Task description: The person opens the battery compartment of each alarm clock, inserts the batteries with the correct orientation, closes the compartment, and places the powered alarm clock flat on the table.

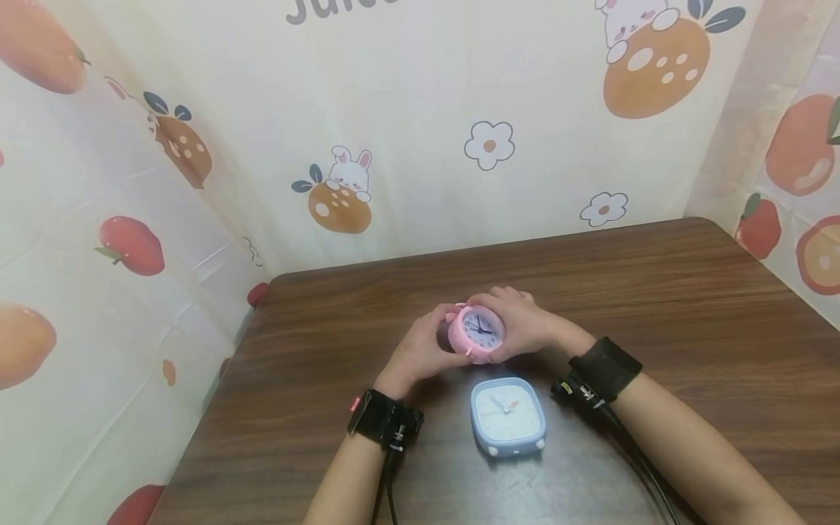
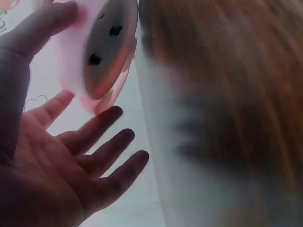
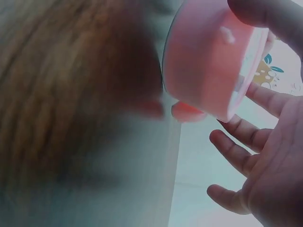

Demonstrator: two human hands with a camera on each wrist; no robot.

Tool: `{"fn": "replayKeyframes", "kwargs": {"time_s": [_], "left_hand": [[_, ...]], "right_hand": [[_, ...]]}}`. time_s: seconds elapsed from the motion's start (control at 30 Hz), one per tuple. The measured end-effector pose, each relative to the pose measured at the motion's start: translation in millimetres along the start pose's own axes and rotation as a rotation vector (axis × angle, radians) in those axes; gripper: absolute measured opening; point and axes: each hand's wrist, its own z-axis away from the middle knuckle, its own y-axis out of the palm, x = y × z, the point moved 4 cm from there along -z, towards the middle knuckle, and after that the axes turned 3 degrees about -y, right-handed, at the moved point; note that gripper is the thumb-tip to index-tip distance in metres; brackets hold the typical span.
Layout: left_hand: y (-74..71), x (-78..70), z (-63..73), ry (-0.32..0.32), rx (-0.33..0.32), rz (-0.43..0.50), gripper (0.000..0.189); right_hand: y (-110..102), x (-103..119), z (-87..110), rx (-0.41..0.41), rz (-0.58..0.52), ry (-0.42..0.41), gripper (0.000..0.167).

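Between my two hands is a round pink alarm clock (image 1: 481,329), its white dial facing up toward the head camera. My left hand (image 1: 423,351) holds its left side, thumb low on the casing and index finger by the top. On the other side my right hand (image 1: 523,324) grips it with thumb and fingers. The left wrist view shows the clock's grey back (image 2: 106,52) with two dark knobs, close to the tabletop. In the right wrist view, the thumb presses the pink casing (image 3: 203,61) while the lower fingers are spread.
A square light-blue clock (image 1: 508,415) lies face up on the brown wooden table (image 1: 315,408), just in front of the hands. Both wrists wear black straps (image 1: 605,368) with cables trailing toward me. A fruit-patterned curtain (image 1: 420,182) stands behind the table and along its sides.
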Motion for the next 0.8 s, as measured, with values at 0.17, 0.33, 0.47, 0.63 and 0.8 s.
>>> {"fn": "replayKeyframes", "kwargs": {"time_s": [0.17,0.33,0.47,0.63,0.8], "left_hand": [[0.5,3.2,0.5,-0.033,0.031,-0.012,0.076],[0.7,4.3,1.4,-0.055,0.039,-0.053,0.073],[0.5,5.4,1.7,-0.081,0.040,-0.085,0.073],[1.2,7.9,1.5,-0.106,0.055,-0.093,0.074],[2.9,8.4,-0.1,-0.084,0.077,-0.086,0.074]], "right_hand": [[3,2,-0.4,0.008,0.046,0.013,0.088],[5,3,0.5,0.013,0.043,0.016,0.086],[7,4,1.1,0.014,0.050,0.020,0.086],[9,3,0.8,0.022,0.064,0.020,0.086],[11,1,0.9,0.041,0.074,0.029,0.086]]}}
